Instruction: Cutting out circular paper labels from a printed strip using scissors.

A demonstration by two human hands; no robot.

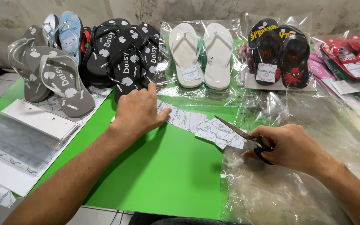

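Two hands at a green counter [167,175], one pressing labels, one holding scissors.

At far left, grey sandals [51,77] lie on a white sheet, its near corner cut off by the frame; a blue sandal [69,31] behind them is half hidden. Black sandals [126,54] come next. The left hand [138,112] lies palm down, fingers curled, on a strip of round labels [205,127], covering its left end; what it pins under the palm cannot be seen. White sandals [203,54] sit far, in a clear bag. The right hand [290,148] is closed around the black handles of scissors [240,135], blades parted over the labels' right end. Clear plastic [296,187] blurs the counter at right; red sandals [355,54] are cropped.
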